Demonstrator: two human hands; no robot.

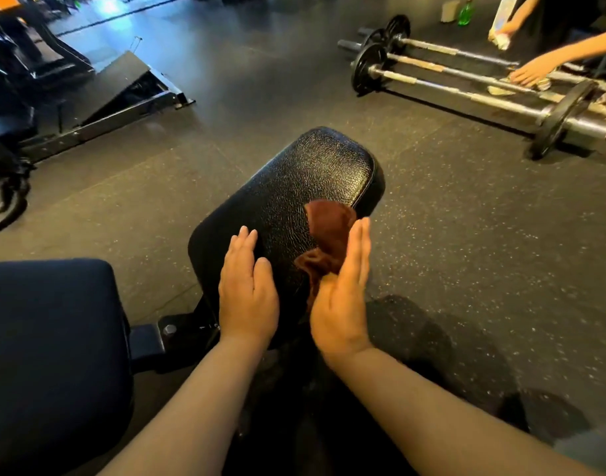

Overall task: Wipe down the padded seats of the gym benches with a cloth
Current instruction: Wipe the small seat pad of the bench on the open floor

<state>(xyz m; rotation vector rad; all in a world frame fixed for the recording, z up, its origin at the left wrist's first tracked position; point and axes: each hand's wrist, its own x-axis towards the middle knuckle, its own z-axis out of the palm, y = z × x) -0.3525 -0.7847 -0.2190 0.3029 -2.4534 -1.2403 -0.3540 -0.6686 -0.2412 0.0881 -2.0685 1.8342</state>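
Head view: on the seat, the left hand lies flat, fingers straight; the right hand, fingers straight together, presses the cloth.

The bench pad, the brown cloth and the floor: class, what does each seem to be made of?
Bench pad: probably vinyl or faux leather; black, glossy, crinkled grain.
Brown cloth: likely soft terry or microfibre; matte, fuzzy, bunched in folds.
Floor: apparently rubber matting; dark, dull, pale-flecked, with tile seams.

Dim gym, floor glare, wide-angle distortion
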